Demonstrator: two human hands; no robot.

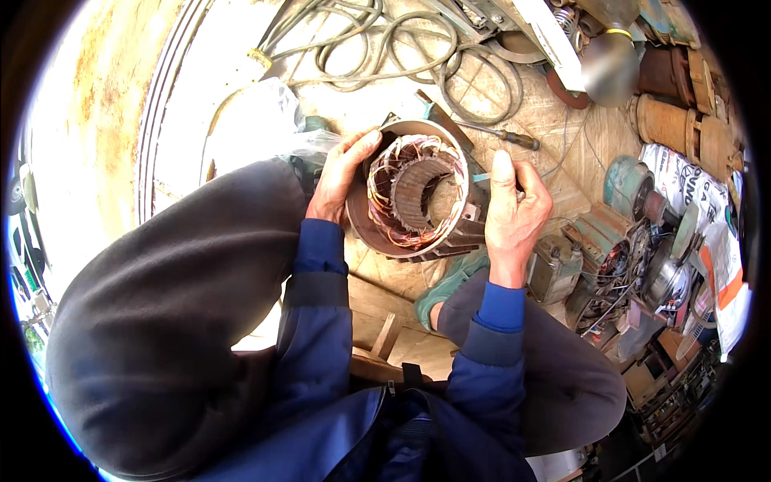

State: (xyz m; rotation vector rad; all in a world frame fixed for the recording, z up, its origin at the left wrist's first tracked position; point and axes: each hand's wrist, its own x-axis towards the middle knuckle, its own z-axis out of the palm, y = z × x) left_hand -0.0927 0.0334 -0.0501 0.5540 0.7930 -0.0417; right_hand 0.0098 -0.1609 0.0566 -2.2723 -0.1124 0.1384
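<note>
An electric motor stator (407, 199) in a finned metal housing is tilted in front of me, its round mouth facing up. Copper windings with pale lacing ring its hollow core. My left hand (341, 178) is closed on the housing's left rim, thumb over the edge. At the right side, my right hand (516, 213) has its thumb up and fingers curled, pinching a thin light-blue piece (482, 177) that points toward the housing. What that piece is, and whether it touches the housing, I cannot tell. Behind the housing lies a screwdriver (524, 140) with a dark handle.
A long cable (377, 76) lies coiled on the floor at the far side. Clear plastic bags (277, 120) sit left of the stator. Motor parts, including a green motor housing (628, 183), and white sacks (683, 181) crowd the right. A wooden piece (385, 337) is between my legs.
</note>
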